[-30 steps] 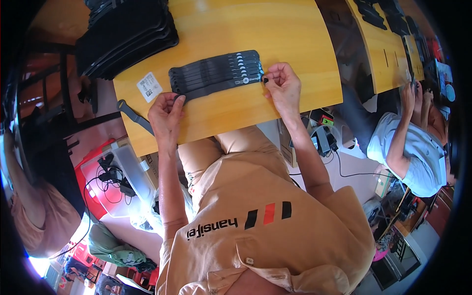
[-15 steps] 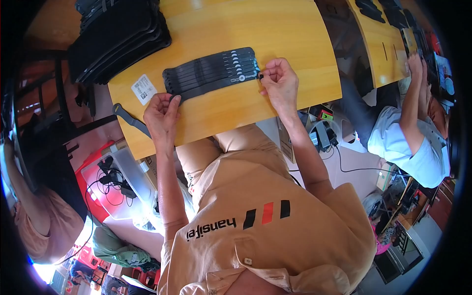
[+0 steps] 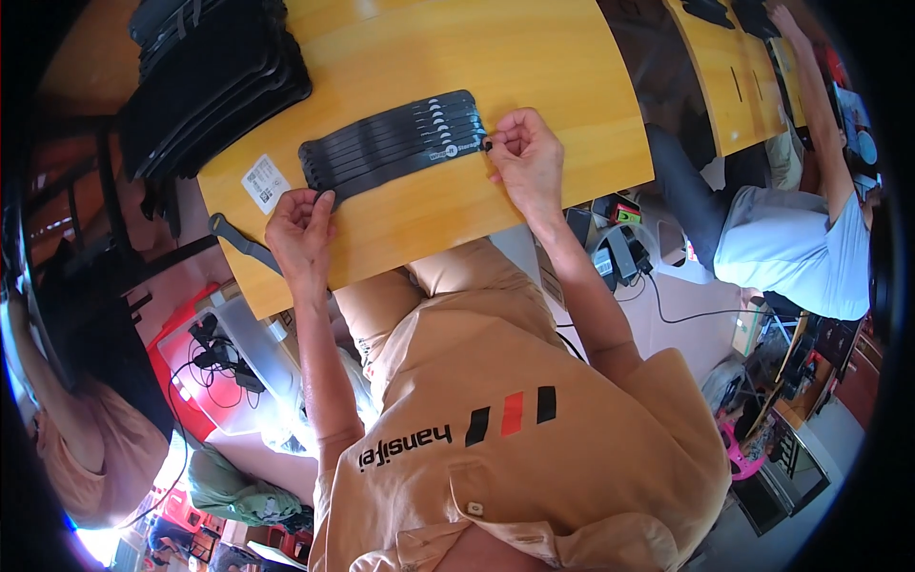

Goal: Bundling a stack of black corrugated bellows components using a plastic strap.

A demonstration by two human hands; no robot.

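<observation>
Both hands unmoved, pinching strap row point(image 3: 393, 143)

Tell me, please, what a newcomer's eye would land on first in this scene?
Probably the fanned row of flat black strips in the middle of the yellow wooden table, pinched at its ends by the left hand and right hand. Next, the big stack of black pieces at the table's far left.

My left hand point(image 3: 300, 221) covers the fanned black plastic strips' point(image 3: 396, 143) near end; the stacked black trays point(image 3: 205, 81) run past the desk's far-left corner.
</observation>
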